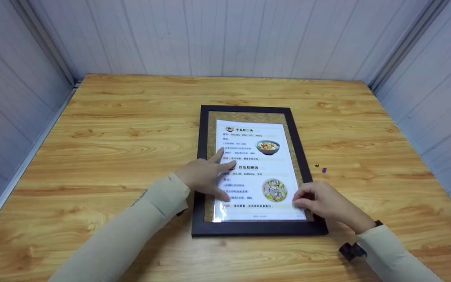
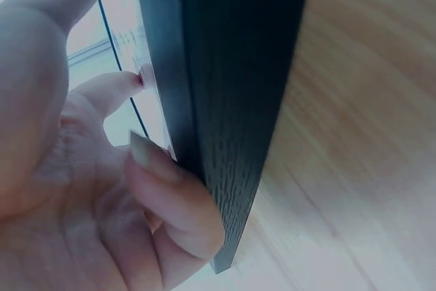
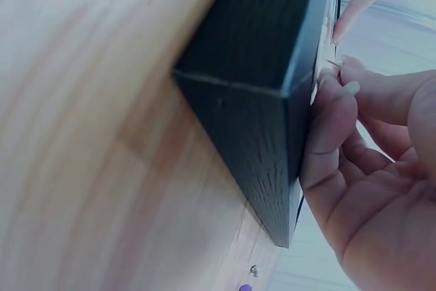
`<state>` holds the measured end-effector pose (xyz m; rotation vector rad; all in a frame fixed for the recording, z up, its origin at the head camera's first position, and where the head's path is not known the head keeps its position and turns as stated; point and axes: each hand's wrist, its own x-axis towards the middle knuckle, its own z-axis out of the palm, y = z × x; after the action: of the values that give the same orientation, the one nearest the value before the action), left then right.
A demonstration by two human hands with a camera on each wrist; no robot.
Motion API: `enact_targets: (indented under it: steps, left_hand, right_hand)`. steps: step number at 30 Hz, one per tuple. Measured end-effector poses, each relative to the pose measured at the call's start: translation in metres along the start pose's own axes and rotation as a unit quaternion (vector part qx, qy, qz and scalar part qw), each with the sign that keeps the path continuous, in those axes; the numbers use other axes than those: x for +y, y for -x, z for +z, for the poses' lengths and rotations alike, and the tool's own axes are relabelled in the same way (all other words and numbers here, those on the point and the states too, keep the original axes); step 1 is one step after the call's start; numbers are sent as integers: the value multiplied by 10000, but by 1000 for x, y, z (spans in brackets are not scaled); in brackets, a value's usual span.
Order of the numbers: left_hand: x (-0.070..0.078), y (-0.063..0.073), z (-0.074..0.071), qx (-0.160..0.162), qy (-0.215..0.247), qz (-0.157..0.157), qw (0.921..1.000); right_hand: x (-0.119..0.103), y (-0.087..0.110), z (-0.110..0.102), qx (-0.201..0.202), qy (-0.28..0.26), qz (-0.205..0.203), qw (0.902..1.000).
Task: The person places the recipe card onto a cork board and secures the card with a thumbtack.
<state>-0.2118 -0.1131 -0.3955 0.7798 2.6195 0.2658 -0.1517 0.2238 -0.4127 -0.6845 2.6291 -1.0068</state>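
A recipe sheet [image 1: 249, 184] with a glossy surface and two food pictures lies on a cork board [image 1: 245, 116] with a black frame [image 1: 200, 137]. My left hand [image 1: 204, 175] presses the sheet's left side with its fingers spread; the palm spans the frame's left edge. At the sheet's lower right, my right hand [image 1: 321, 200] pinches a small thin push pin [image 3: 334, 63] between thumb and forefinger. The fingertips hide most of the pin, so whether its point touches the sheet cannot be told.
Two small pins lie on the wooden table [image 1: 112, 156] right of the frame, one gold [image 1: 317, 165] and one purple [image 1: 324, 170]. White panel walls [image 1: 225, 39] enclose the table at the back and both sides.
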Motion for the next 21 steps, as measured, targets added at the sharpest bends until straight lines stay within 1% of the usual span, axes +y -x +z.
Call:
enact_targets:
  steps: [5, 10, 14, 18, 21]
  left_hand:
    - [1, 0, 1, -3, 3, -69, 10000]
    - [1, -1, 1, 7, -9, -46, 10000]
    - [1, 0, 1, 38, 11, -71, 10000]
    - [1, 1, 1, 90, 45, -23, 9999]
    - [2, 2, 0, 120, 47, 47, 9999]
  right_hand:
    - [1, 0, -1, -258, -114, -76, 9996]
    - [2, -1, 2, -167, -187, -67, 9997]
    - [3, -3, 4, -93, -115, -154, 9998]
    - [3, -5, 3, -184, -82, -276, 9994]
    - [4, -4, 1, -244, -160, -306, 9991]
